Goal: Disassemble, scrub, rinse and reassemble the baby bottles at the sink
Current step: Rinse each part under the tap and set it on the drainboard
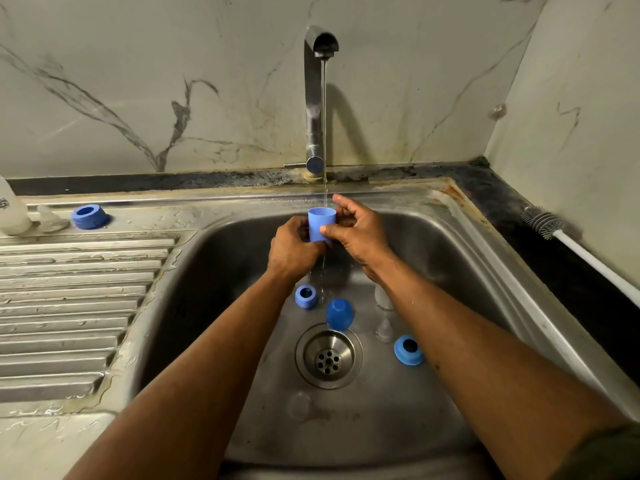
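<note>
1. You held the blue cap (pixel 322 224) under the tap (pixel 316 98), mouth up, right where the thin stream (pixel 324 133) fell, above the back of the sink (pixel 450 244)
2. Your left hand (pixel 294 251) curled round the cap's lower side, and your right hand (pixel 360 233) pinched it, thumb across the front and fingers behind; both grips were closed on the cap
3. The step looked like rinsing, and to do it well you needed to let the cap fill, tip it out and turn it so the water reached the whole inner wall
4. A wet, smooth cap was likely to slip, so a firm pinch low over the basin was the safer hold
5. Still waiting below were two blue rings (pixel 305 296) (pixel 408 349) and another cap (pixel 340 314) near the drain (pixel 328 356)
6. One ring (pixel 88 216) sat on the draining board (pixel 69 306), and the bottle brush (pixel 543 223) lay on the right counter
</note>
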